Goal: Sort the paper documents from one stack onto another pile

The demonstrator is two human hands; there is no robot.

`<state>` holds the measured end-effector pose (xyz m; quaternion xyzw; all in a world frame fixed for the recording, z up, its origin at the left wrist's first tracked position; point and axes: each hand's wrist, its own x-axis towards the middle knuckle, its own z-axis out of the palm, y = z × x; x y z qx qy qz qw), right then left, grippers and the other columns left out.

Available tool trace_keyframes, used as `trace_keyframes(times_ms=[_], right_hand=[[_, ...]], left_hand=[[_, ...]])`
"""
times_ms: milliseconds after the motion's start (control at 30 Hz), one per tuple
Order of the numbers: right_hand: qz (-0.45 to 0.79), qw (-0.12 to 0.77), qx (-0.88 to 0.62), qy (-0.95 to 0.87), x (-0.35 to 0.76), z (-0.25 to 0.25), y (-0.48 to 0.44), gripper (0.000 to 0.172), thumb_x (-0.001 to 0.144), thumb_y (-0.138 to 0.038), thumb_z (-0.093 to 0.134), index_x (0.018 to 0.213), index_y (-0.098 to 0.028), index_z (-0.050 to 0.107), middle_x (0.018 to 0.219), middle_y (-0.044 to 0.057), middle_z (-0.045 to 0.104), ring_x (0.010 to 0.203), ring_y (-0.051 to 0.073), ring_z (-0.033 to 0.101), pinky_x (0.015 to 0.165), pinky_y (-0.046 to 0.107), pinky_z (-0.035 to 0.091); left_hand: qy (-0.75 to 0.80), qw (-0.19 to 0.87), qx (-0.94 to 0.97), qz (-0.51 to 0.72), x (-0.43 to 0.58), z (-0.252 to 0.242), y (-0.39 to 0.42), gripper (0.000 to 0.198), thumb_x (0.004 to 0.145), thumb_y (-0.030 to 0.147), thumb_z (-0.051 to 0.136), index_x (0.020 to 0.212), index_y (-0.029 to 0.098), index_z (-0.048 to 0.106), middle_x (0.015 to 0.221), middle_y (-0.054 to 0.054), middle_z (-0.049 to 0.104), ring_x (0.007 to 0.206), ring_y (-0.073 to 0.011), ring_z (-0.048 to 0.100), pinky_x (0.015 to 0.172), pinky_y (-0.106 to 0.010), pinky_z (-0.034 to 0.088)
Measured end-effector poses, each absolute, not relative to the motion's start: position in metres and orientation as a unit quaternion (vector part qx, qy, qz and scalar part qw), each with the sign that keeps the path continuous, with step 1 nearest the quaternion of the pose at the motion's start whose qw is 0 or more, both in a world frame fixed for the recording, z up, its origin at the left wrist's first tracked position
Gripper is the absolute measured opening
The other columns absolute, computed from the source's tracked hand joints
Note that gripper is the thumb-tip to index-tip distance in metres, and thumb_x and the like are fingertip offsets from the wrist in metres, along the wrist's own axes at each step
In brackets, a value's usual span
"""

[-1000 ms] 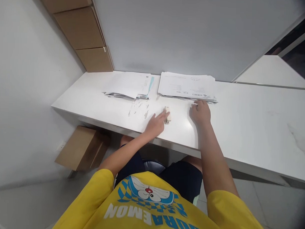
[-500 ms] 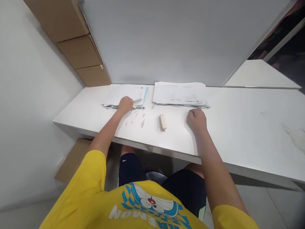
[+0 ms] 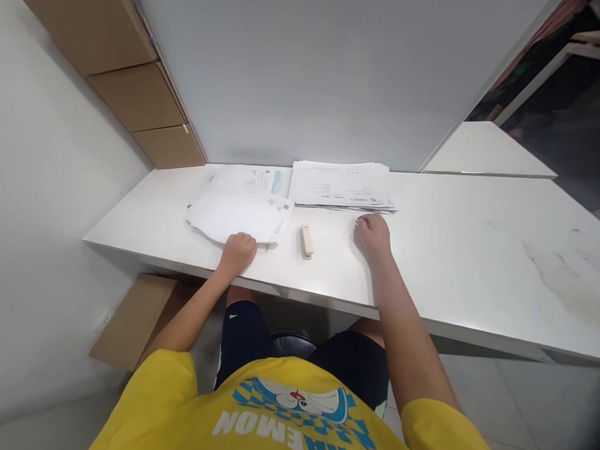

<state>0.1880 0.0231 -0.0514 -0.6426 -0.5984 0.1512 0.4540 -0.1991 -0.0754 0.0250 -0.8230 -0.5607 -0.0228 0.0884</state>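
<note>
My left hand (image 3: 238, 252) is closed on the near edge of some white paper sheets (image 3: 236, 216), which lie partly over the left paper pile (image 3: 233, 177). Whether it grips one sheet or several, I cannot tell. A cream stapler (image 3: 306, 241) lies on the desk between my hands. My right hand (image 3: 374, 233) rests on the desk just in front of the right paper stack (image 3: 341, 185), its fingers curled in. Nothing shows in that hand, though the inside of its grip is hidden.
The white desk (image 3: 451, 256) runs along a pale upright panel (image 3: 295, 74). Cardboard boxes (image 3: 137, 98) are stacked at the back left, beside the wall. Another cardboard box (image 3: 134, 321) sits under the desk on the left. Grey stains mark the desk at the right.
My left hand has drawn paper from the left pile toward the desk's front edge. My right hand and the stapler stay in place on the desk. The view has shifted slightly right.
</note>
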Motion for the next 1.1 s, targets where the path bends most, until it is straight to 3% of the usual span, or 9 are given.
trace_keyframes(times_ms=[100, 200, 333, 400, 567, 700, 800, 967, 1100], right_hand=[[0.158, 0.449, -0.648, -0.594, 0.189, -0.049, 0.021, 0.018, 0.082, -0.027, 0.047, 0.081, -0.023, 0.064, 0.099, 0.012, 0.066, 0.099, 0.028, 0.058, 0.094, 0.045, 0.046], [0.156, 0.446, -0.651, -0.593, 0.19, -0.049, 0.019, 0.018, 0.083, -0.026, 0.047, 0.082, -0.022, 0.064, 0.1, 0.011, 0.066, 0.1, 0.028, 0.059, 0.094, 0.044, 0.046], [0.137, 0.449, -0.651, -0.597, 0.194, -0.053, 0.018, 0.017, 0.083, -0.025, 0.047, 0.082, -0.023, 0.063, 0.099, 0.01, 0.066, 0.101, 0.027, 0.059, 0.094, 0.043, 0.046], [0.128, 0.446, -0.653, -0.598, 0.196, -0.055, 0.018, 0.016, 0.083, -0.025, 0.047, 0.082, -0.023, 0.063, 0.097, 0.009, 0.066, 0.1, 0.027, 0.059, 0.093, 0.043, 0.046], [0.121, 0.443, -0.655, -0.6, 0.199, -0.058, 0.019, 0.016, 0.082, -0.024, 0.047, 0.081, -0.022, 0.063, 0.097, 0.01, 0.066, 0.101, 0.027, 0.059, 0.092, 0.043, 0.046], [0.124, 0.444, -0.651, -0.603, 0.201, -0.06, 0.02, 0.016, 0.082, -0.023, 0.047, 0.082, -0.022, 0.063, 0.096, 0.009, 0.066, 0.101, 0.026, 0.058, 0.093, 0.042, 0.047], [0.128, 0.447, -0.65, -0.601, 0.203, -0.062, 0.022, 0.016, 0.082, -0.022, 0.046, 0.082, -0.021, 0.063, 0.095, 0.009, 0.065, 0.1, 0.026, 0.058, 0.094, 0.042, 0.046], [0.142, 0.451, -0.649, -0.595, 0.203, -0.064, 0.022, 0.016, 0.082, -0.021, 0.047, 0.083, -0.021, 0.063, 0.098, 0.011, 0.063, 0.1, 0.025, 0.057, 0.095, 0.042, 0.045], [0.149, 0.46, -0.647, -0.59, 0.202, -0.061, 0.02, 0.014, 0.08, -0.021, 0.047, 0.081, -0.021, 0.062, 0.095, 0.009, 0.063, 0.098, 0.025, 0.057, 0.095, 0.042, 0.045]], left_hand=[[-0.557, 0.06, -0.828, -0.013, -0.195, 0.018, -0.121, 0.032, 0.101, 0.023, 0.039, 0.095, 0.014, 0.069, 0.096, -0.017, 0.071, 0.096, -0.0297, 0.065, 0.082, -0.042, 0.046], [-0.539, 0.015, -0.842, -0.028, -0.193, 0.017, -0.151, 0.03, 0.095, 0.016, 0.044, 0.112, 0.016, 0.069, 0.114, -0.016, 0.072, 0.106, -0.0293, 0.066, 0.088, -0.043, 0.05], [-0.553, -0.041, -0.827, -0.094, -0.2, 0.018, -0.169, 0.047, 0.084, 0.007, 0.047, 0.125, 0.02, 0.068, 0.129, -0.012, 0.07, 0.116, -0.0271, 0.067, 0.096, -0.041, 0.053], [-0.6, -0.034, -0.777, -0.188, -0.206, 0.025, -0.17, 0.042, 0.086, 0.012, 0.049, 0.121, 0.02, 0.071, 0.124, -0.012, 0.073, 0.111, -0.0268, 0.07, 0.095, -0.039, 0.055], [-0.629, -0.047, -0.545, -0.553, -0.221, 0.079, -0.162, 0.026, 0.095, 0.034, 0.056, 0.111, 0.019, 0.071, 0.11, -0.006, 0.076, 0.112, -0.0209, 0.069, 0.104, -0.034, 0.053], [-0.545, -0.134, -0.361, -0.744, -0.238, 0.116, -0.157, 0.023, 0.096, 0.023, 0.054, 0.115, 0.016, 0.065, 0.109, -0.005, 0.075, 0.112, -0.0146, 0.068, 0.107, -0.034, 0.053], [-0.547, -0.186, -0.289, -0.763, -0.244, 0.103, -0.164, 0.023, 0.094, 0.014, 0.053, 0.112, 0.016, 0.066, 0.109, -0.004, 0.075, 0.114, -0.0151, 0.068, 0.108, -0.037, 0.054], [-0.579, -0.28, -0.13, -0.755, -0.236, 0.04, -0.178, 0.025, 0.086, 0.012, 0.062, 0.109, 0.006, 0.068, 0.109, -0.016, 0.075, 0.114, -0.0239, 0.069, 0.103, -0.039, 0.056], [-0.583, -0.284, -0.041, -0.76, -0.242, 0.015, -0.172, 0.034, 0.086, 0.004, 0.053, 0.118, 0.004, 0.066, 0.11, -0.017, 0.075, 0.11, -0.0213, 0.071, 0.098, -0.034, 0.058]])
